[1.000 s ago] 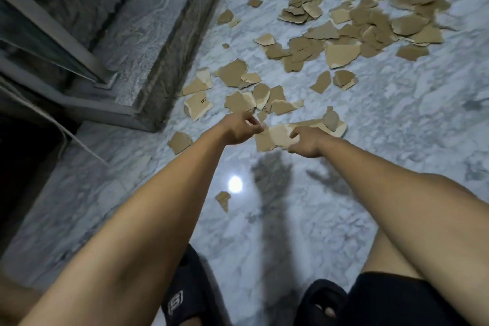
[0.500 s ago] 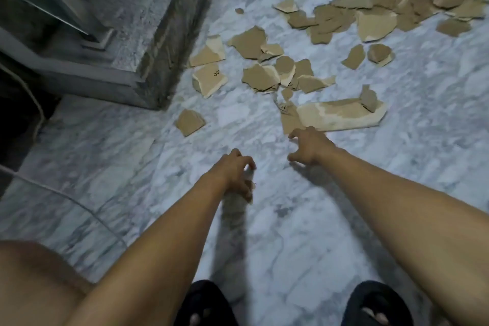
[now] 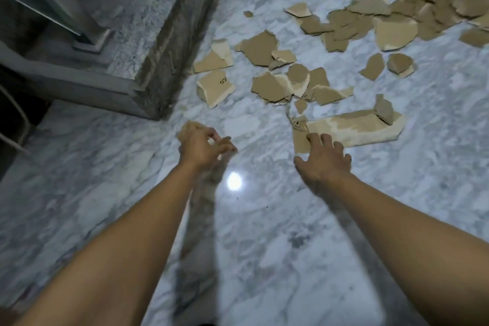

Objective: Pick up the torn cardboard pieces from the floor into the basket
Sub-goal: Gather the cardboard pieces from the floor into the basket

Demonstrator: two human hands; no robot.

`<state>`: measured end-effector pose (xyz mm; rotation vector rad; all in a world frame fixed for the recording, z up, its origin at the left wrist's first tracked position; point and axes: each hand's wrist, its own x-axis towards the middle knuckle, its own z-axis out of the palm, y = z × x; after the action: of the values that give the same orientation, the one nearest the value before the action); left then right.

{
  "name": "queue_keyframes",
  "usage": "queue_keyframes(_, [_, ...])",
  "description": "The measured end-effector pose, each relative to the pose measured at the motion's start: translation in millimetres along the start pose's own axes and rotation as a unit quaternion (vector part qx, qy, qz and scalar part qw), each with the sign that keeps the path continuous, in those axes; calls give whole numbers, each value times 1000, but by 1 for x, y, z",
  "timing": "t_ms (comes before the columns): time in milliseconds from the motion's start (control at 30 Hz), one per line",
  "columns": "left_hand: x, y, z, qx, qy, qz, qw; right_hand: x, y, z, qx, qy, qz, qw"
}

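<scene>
Head view: right hand splayed over long cardboard piece.

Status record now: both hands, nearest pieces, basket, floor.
left hand: fingers curled, over small piece; grip unclear
right hand: open, fingers spread at near end of long piece
printed piece: flat on floor near step corner
basket: not in view
other pieces: many scattered ahead

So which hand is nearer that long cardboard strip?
Right hand: its fingers are at the near end of the long cardboard strip. The left hand is off to its left.
</scene>
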<state>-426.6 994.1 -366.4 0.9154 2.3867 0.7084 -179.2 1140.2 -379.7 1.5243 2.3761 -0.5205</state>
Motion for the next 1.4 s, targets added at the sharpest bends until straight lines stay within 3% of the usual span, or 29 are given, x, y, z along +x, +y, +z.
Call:
queue_keyframes(67, [28, -18, -17, 27, 46, -64, 997, 1, -1, 5, -12, 13, -11, 1000])
queue_keyframes(200, [51, -40, -4, 81, 22, -118, 989, 6, 2, 16, -13, 42, -28, 999])
queue_keyframes(300, [40, -29, 2, 22, 51, -125, 991, 12, 5, 16, -21, 60, -34, 997])
queue_keyframes(433, [31, -18, 8, -11, 29, -132, 991, 13, 5, 18, -66, 122, -26, 990])
queue_keyframes(500, [25, 3, 16, -23, 23, -111, 993, 12, 10, 13, -46, 144, -35, 988])
queue_keyframes(600, [16, 53, 27, -36, -25, -95, 995, 13, 27, -8, 20, 102, -27, 994])
queue_keyframes(733, [21, 125, 42, 26, -153, -47, 987, 15, 70, -56, 126, 64, -22, 990])
queue_keyframes(900, [14, 210, 41, 121, -295, -20, 947, 24, 119, -125, 160, -15, 98, 982])
queue_keyframes(1033, [19, 212, 60, 227, -304, 48, 924, 49, 121, -129, 181, -69, 176, 965])
queue_keyframes(1200, [27, 173, 104, 305, -261, 207, 892, 68, 96, -77, 168, -111, 233, 951])
queue_keyframes(1400, [55, 150, 108, 271, -264, 239, 894, 72, 80, -63, 129, -33, 237, 962])
